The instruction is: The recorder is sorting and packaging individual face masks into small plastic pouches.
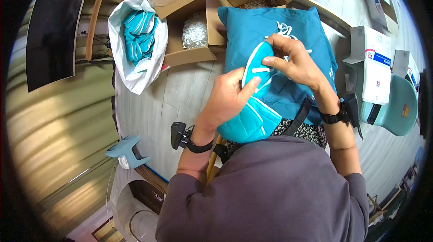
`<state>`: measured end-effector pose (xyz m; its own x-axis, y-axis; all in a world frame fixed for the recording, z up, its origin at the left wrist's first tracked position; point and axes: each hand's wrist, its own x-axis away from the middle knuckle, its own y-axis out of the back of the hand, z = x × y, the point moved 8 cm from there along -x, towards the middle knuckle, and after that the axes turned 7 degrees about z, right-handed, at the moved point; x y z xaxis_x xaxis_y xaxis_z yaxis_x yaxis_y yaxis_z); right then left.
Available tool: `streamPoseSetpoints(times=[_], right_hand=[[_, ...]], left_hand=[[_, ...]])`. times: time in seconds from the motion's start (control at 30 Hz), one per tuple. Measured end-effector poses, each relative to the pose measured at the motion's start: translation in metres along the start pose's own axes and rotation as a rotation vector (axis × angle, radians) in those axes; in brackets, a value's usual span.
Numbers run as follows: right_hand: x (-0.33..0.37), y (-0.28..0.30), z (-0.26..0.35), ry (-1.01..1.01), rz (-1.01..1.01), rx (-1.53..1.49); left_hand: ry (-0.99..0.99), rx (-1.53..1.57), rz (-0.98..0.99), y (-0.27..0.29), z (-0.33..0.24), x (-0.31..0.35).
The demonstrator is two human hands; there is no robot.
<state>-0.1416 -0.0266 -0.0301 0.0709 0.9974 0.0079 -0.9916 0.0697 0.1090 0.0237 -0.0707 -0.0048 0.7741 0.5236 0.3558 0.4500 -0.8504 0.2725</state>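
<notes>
Both hands hold a folded turquoise face mask (260, 58) with white edging, above my lap. My left hand (225, 97) grips its lower left side, thumb on top. My right hand (295, 63) pinches its upper right edge between thumb and bent fingers; whether a strap is also in those fingers I cannot tell. Just below, more turquoise mask material (250, 122) with white seams lies on my lap, partly under my left hand. White elastic ear loops (284, 30) rest beyond my right hand on a teal cloth (246, 23) spread over my lap.
At the far left, a white bag (118, 48) holds several turquoise masks (139, 36). Beside it, an open cardboard box (187, 59) contains a bundle of white elastic loops (195, 32). White printed boxes (376, 72) and a pale green chair (399, 106) are at right, a blue-grey stool (128, 149) at left.
</notes>
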Motion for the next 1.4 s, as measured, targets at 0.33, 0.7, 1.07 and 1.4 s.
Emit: streamPoseSetpoints(times=[0.33,0.7,1.07,1.4], right_hand=[[0.011,-0.026,0.020,0.350,-0.041,0.262],[0.017,0.014,0.021,0.378,-0.180,0.566],[0.029,-0.016,0.009,0.246,-0.150,0.578],[0.022,0.006,0.001,-0.118,-0.129,0.015]], left_hand=[[-0.175,-0.231,-0.034,-0.007,0.008,-0.007],[-0.089,0.060,-0.309,0.024,0.022,0.016],[-0.133,0.034,-0.338,0.015,0.032,0.017],[0.021,0.283,-0.102,0.019,0.047,0.012]])
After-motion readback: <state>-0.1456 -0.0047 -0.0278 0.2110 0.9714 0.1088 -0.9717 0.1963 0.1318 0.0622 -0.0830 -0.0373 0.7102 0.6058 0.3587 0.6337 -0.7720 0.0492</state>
